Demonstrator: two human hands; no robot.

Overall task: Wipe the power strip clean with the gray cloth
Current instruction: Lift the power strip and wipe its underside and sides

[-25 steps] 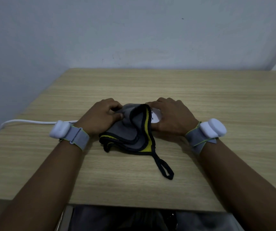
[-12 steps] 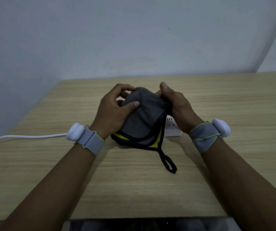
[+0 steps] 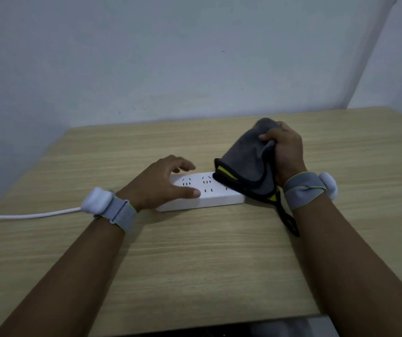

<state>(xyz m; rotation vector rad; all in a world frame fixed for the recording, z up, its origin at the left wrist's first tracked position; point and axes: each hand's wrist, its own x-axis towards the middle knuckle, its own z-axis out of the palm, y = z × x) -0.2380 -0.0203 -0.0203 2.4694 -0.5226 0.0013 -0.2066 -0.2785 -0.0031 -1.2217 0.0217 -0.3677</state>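
Observation:
A white power strip (image 3: 209,193) lies flat on the wooden table (image 3: 195,263), its sockets facing up. My left hand (image 3: 161,186) rests on its left end, thumb on the front part of the top face and fingers spread over the far edge. My right hand (image 3: 285,154) is closed around a bunched gray cloth (image 3: 246,164) with black edging and a yellow underside. The cloth's lower edge lies over the strip's right end. A black loop (image 3: 289,222) hangs from the cloth onto the table.
The strip's white cable (image 3: 29,216) runs left off the table edge. Pale walls meet in a corner behind the table at the right. Both wrists carry gray bands with white pods. The table's front edge is near the bottom of the view.
Both hands held the cloth bunched over the strip. Now my left hand has let go and dropped onto the strip's left end, and my right hand has carried the cloth to the right end.

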